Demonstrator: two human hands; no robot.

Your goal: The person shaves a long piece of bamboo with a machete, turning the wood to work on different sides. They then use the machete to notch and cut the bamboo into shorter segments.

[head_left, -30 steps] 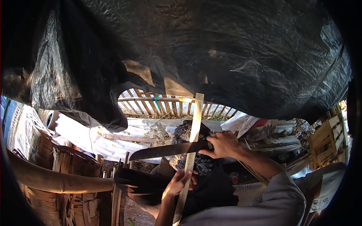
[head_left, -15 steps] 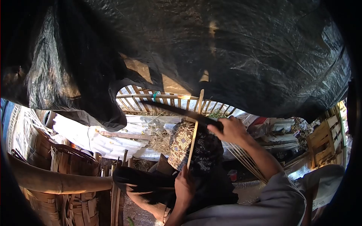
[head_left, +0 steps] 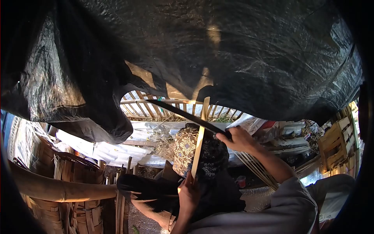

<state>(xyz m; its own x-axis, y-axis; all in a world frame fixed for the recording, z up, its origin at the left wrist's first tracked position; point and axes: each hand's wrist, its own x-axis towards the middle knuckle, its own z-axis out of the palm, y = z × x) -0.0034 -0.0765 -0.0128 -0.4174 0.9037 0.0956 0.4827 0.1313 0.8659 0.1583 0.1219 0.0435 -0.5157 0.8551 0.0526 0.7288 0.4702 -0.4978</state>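
My left hand point(head_left: 188, 197) grips the lower end of a pale bamboo strip point(head_left: 199, 150) that stands nearly upright in front of me. In my right hand point(head_left: 240, 139) is the handle of a long dark machete point(head_left: 177, 111). Its blade slants up to the left and crosses the strip in its upper half. Behind the strip, a brown and black patterned cloth point(head_left: 185, 151) covers a rounded shape by my lap.
A black plastic sheet point(head_left: 249, 58) hangs low across the top. Beyond it runs a bamboo slat fence point(head_left: 144, 106). A thick bamboo pole point(head_left: 66, 189) juts in at left, and thin strips point(head_left: 255, 169) lie at right, near a cup with red contents point(head_left: 241, 181).
The bamboo strip has turned, showing its broad face instead of its narrow edge. My right hand and the machete have shifted slightly down, and the blade looks steeper.
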